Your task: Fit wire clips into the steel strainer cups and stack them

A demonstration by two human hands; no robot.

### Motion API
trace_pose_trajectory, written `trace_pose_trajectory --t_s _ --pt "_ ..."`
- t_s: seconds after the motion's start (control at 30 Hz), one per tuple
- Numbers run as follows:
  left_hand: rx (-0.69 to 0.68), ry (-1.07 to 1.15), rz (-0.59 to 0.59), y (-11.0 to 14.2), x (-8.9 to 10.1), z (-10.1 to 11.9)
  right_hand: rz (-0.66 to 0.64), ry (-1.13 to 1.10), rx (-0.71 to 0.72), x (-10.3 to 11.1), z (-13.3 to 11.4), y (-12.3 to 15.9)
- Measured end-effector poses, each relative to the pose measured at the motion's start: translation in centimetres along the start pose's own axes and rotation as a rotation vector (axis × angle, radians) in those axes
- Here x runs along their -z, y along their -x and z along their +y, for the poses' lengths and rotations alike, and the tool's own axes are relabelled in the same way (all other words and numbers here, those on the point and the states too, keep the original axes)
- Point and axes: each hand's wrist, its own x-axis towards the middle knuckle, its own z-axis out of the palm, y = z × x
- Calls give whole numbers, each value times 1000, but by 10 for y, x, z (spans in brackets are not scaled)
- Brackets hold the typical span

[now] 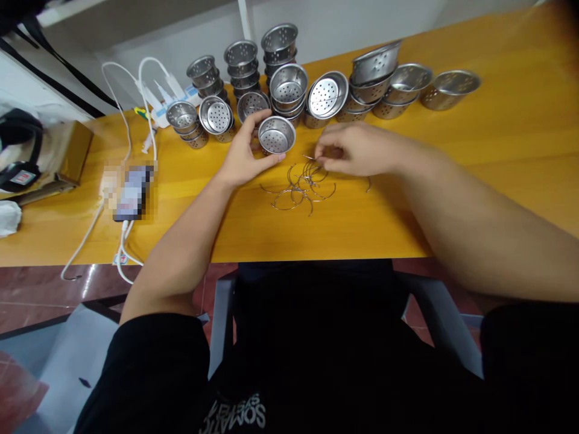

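Curved wires (296,189) lie loose on desk (289,238). Right hand (359,147) at their far right edge, fingers bunched; cannot tell if gripping one. Left hand's (242,155) fingers grasp perforated metal cup (277,136) before stacked cups (288,87).

Whether the right hand (355,147) holds a wire (309,157) is too small to tell

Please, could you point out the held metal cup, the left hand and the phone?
Metal cup (277,136), head view: its inside.
Left hand (241,158), head view: its back.
Phone (132,194), head view: its upper face.
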Motion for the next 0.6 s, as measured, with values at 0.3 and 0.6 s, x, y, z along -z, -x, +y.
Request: trace_pose_trajectory --t_s 0.3,0.6 --pt "-59 33 -16 -1 -1 -20 172 -170 -75 4 0 4" --pt "-83 61 -3 -4 -1 -16 296 -273 -3 -9 9 0"
